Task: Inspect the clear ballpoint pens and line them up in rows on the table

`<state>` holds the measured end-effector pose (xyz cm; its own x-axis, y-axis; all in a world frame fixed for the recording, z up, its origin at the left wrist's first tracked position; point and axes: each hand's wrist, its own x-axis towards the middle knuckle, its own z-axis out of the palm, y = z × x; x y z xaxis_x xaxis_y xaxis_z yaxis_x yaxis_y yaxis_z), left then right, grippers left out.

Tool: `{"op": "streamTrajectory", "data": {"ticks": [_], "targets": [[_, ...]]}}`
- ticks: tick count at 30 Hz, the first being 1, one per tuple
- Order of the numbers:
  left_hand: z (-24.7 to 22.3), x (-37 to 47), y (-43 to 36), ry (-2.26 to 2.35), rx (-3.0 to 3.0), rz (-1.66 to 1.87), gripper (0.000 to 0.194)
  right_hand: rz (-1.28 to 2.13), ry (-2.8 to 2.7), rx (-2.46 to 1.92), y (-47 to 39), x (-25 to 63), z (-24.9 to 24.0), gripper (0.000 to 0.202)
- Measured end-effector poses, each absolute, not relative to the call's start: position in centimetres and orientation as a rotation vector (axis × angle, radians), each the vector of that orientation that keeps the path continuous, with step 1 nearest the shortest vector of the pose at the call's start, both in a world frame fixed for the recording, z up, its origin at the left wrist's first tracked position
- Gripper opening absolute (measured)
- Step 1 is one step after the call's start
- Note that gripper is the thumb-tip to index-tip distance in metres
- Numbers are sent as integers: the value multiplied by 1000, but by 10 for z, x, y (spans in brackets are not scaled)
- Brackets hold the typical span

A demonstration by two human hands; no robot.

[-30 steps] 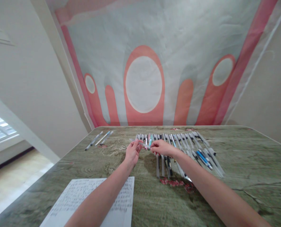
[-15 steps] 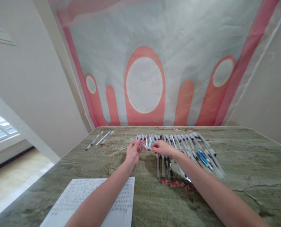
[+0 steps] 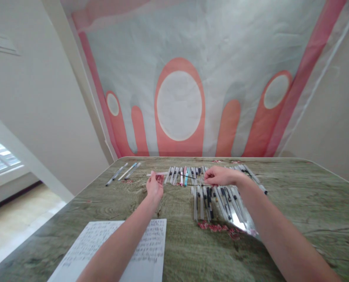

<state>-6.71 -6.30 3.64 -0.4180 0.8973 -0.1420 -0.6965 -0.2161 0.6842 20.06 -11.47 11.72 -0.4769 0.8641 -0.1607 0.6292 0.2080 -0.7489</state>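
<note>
Pen tube [image 3: 163, 173] gripped in L hand [image 3: 155, 188], thin dark rod [image 3: 188, 176] pinched in R hand [image 3: 221, 175]; handwritten sheet [image 3: 102, 238] illegible.

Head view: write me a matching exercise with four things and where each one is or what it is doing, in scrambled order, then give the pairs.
1. left hand
2. right hand
3. written sheet
4. light-blue pen

A. partly covered by the left forearm
B. lying in the farther row of pens, beside a pink one
C. pinching a pale pen barrel
D. in front of part of that row, hiding some pens

Pairs: 1-C, 2-D, 3-A, 4-B.
</note>
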Motion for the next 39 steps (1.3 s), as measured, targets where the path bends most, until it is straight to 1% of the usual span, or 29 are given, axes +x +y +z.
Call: {"op": "streamTrajectory", "data": {"ticks": [2,4,6,11,15,17,21,24,31,35,39], "targets": [[35,-63,-66,850,397,1776,14,1029,-2122,-1467,-114,199,118,18],[35,-54,-72,850,516,1632,11,911,-2078,-1497,-113,192,115,19],[36,-43,-79,841,622,1480,13,849,-2102,-1506,-114,179,110,20],[35,-30,-89,885,690,1351,17,890,-2278,-1418,-120,152,96,18],[35,-36,-86,948,744,1343,19,1024,-2376,-1304,-121,151,92,21],[36,-39,-86,979,847,1276,21,1018,-2393,-1261,-119,155,92,24],[38,-37,-95,1100,1183,945,26,659,-2402,-1363,-112,157,84,25],[36,-31,-104,1157,1420,777,29,528,-2477,-1436,-109,152,75,26],[26,-23,-107,1235,1670,671,22,401,-2571,-1476,-113,145,72,24],[22,-23,-107,1258,1780,665,33,416,-2643,-1490,-117,142,75,25],[19,-23,-108,1317,1920,683,38,382,-2642,-1525,-118,139,74,24]]}}
